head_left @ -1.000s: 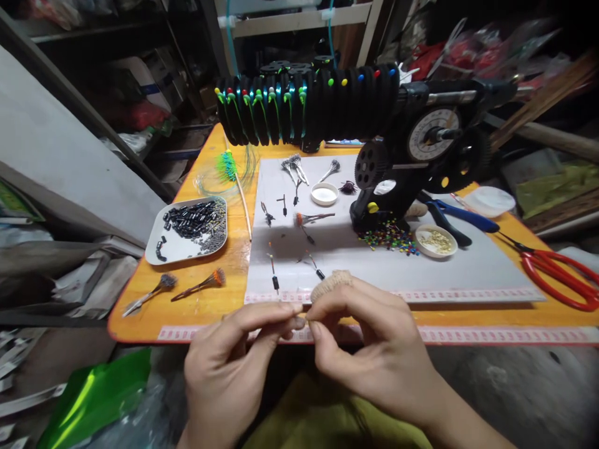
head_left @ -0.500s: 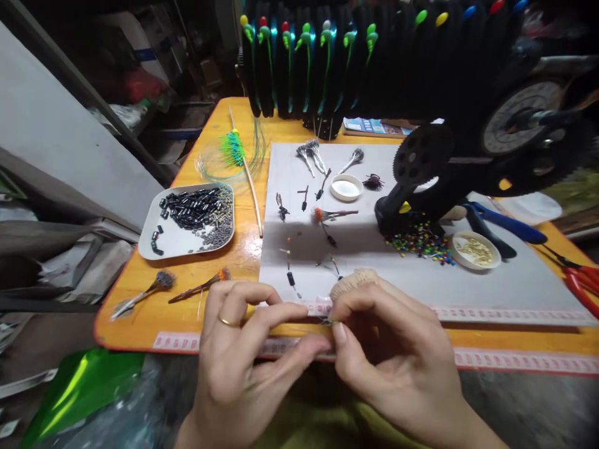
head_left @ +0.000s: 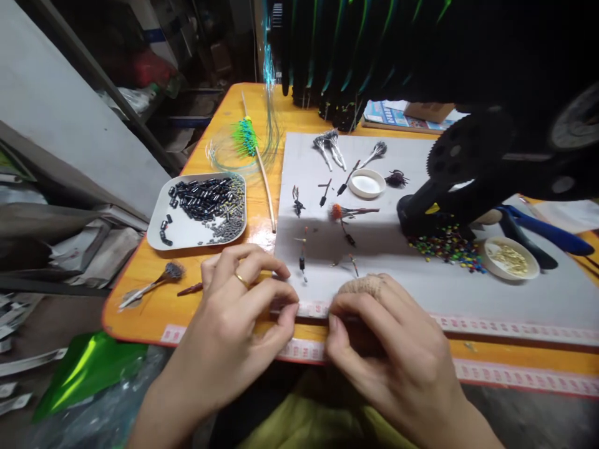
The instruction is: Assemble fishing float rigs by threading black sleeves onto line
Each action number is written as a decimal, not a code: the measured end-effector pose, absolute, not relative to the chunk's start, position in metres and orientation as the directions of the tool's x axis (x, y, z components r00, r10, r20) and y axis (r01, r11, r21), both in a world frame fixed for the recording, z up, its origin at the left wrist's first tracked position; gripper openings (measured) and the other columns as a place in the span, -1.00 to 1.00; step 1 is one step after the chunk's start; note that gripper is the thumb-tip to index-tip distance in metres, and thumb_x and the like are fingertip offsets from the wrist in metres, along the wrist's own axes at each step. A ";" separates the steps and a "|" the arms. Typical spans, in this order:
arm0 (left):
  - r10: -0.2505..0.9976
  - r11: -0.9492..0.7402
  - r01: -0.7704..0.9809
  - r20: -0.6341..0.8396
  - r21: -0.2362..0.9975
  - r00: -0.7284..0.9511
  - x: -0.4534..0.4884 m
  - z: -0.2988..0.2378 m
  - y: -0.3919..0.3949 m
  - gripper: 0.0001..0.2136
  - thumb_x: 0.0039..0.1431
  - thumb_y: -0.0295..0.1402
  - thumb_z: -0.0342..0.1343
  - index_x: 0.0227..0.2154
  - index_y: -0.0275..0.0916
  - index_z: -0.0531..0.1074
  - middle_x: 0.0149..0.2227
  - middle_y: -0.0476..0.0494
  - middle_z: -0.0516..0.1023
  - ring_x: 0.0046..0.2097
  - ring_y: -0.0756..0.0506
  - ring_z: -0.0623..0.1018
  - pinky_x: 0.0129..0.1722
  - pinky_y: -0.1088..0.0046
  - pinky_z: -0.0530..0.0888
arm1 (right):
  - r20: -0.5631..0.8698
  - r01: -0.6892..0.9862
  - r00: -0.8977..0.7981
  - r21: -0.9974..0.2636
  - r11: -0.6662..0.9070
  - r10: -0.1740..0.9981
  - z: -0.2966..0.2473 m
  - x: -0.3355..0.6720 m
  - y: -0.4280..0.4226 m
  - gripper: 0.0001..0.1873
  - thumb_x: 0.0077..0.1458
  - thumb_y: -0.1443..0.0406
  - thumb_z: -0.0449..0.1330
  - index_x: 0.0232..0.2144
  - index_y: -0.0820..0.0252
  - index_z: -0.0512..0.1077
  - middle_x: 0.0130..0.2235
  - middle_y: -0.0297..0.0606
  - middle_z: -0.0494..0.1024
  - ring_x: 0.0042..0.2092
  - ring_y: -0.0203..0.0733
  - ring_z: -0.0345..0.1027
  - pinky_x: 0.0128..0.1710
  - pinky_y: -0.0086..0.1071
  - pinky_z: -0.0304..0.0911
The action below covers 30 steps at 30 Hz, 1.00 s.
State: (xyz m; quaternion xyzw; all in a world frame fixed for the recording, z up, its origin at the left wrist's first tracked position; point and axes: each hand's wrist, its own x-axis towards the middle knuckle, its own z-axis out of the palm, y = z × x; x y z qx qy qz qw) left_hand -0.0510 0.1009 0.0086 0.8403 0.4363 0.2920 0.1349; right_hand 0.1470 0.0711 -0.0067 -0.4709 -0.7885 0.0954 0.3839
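Note:
My left hand (head_left: 243, 318), with a ring on one finger, pinches thumb and forefinger together at the front edge of the white board (head_left: 318, 249). To its right, my right hand (head_left: 393, 349) makes a similar pinch, with a tan wrap (head_left: 362, 285) round one finger. Whatever lies between the fingertips is too fine to make out. Just beyond the hands lies a small assembled piece (head_left: 302, 263) with a dark cylinder and beads. Another thin beaded piece (head_left: 354, 265) rests by my right hand's fingers. Measuring tape strips (head_left: 306, 350) run along the board and table edges.
A white tray (head_left: 156, 234) of black cylinders and grey pieces stands left. A black machine (head_left: 449, 149) with gears overhangs the back right. Near it are loose coloured beads (head_left: 444, 249), a dish of gold pieces (head_left: 491, 265) and blue-handled pliers (head_left: 547, 231).
My hands have drawn apart, leaving a gap between the fingertips. The left thumb and forefinger have come together. The view has shifted, so the table things appear further right.

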 end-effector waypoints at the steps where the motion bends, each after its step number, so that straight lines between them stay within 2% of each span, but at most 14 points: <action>1: 0.818 -0.574 0.661 0.360 0.483 0.448 -0.052 0.009 0.102 -0.89 0.22 -0.53 0.18 -0.36 -0.19 0.49 -0.15 -0.13 0.54 0.04 -0.20 0.39 0.03 0.14 0.20 | 0.511 0.678 -0.263 -0.506 0.534 0.819 -0.007 0.146 0.072 -0.85 0.13 0.57 0.15 -0.38 0.30 0.41 -0.41 -0.23 0.40 -0.32 -0.21 0.24 -0.30 -0.33 0.21; 11: 0.872 -0.485 0.616 0.293 0.620 0.392 -0.056 0.000 0.102 -0.88 0.19 -0.55 0.17 -0.37 -0.18 0.47 -0.16 -0.11 0.47 0.05 -0.19 0.34 0.04 0.12 0.26 | 0.494 0.707 -0.277 -0.476 0.523 0.824 -0.009 0.144 0.072 -0.86 0.15 0.56 0.15 -0.38 0.29 0.40 -0.40 -0.26 0.37 -0.31 -0.25 0.22 -0.29 -0.39 0.18; 18: 0.859 -0.511 0.612 0.325 0.604 0.396 -0.056 -0.003 0.101 -0.86 0.21 -0.55 0.16 -0.36 -0.16 0.48 -0.19 -0.11 0.48 0.08 -0.23 0.31 0.08 0.06 0.24 | 0.504 0.743 -0.253 -0.446 0.500 0.826 -0.009 0.144 0.070 -0.86 0.14 0.56 0.16 -0.38 0.29 0.41 -0.41 -0.24 0.41 -0.33 -0.24 0.24 -0.31 -0.38 0.20; 30: 0.838 -0.546 0.599 0.377 0.586 0.394 -0.054 -0.007 0.104 -0.85 0.17 -0.57 0.14 -0.38 -0.16 0.46 -0.24 -0.16 0.47 0.04 -0.31 0.33 -0.03 -0.03 0.25 | 0.507 0.788 -0.227 -0.405 0.463 0.831 -0.009 0.144 0.070 -0.85 0.11 0.56 0.19 -0.39 0.26 0.44 -0.43 -0.21 0.46 -0.35 -0.21 0.27 -0.35 -0.36 0.23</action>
